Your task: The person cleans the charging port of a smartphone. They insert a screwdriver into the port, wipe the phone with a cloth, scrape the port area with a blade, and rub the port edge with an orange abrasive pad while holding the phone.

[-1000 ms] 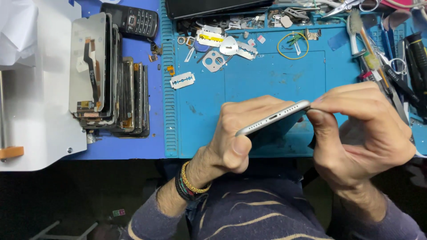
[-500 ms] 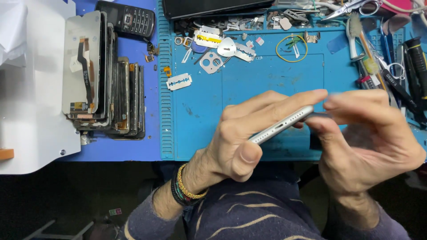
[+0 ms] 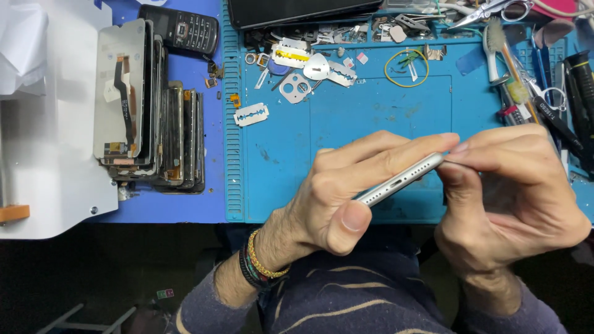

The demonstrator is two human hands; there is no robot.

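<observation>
Two bare hands hold one smartphone (image 3: 402,180) edge-on above the blue repair mat (image 3: 371,130), near the mat's front edge. The phone's silver bottom edge faces the camera, showing a charging port and rows of small holes. The left hand (image 3: 346,192) is clamped around the phone: fingers laid along its far face, thumb pressed against the near end of the edge. The right hand (image 3: 513,198) meets the phone at its other end, with thumb and forefinger pressed together at that corner; whether they pinch a thin tool or only the phone's edge cannot be told. Beaded and gold bracelets (image 3: 260,266) sit on the left wrist.

On the mat's far side lie a razor blade (image 3: 252,114), a metal camera bezel (image 3: 295,88), a yellow rubber band (image 3: 406,67) and scattered small parts. A stack of phone screens (image 3: 148,111) stands well to the left, on edge, with a black keypad phone (image 3: 182,28) beyond it. Brushes, tweezers and screwdrivers (image 3: 544,86) crowd the right margin, with scissors (image 3: 495,11) at the far edge.
</observation>
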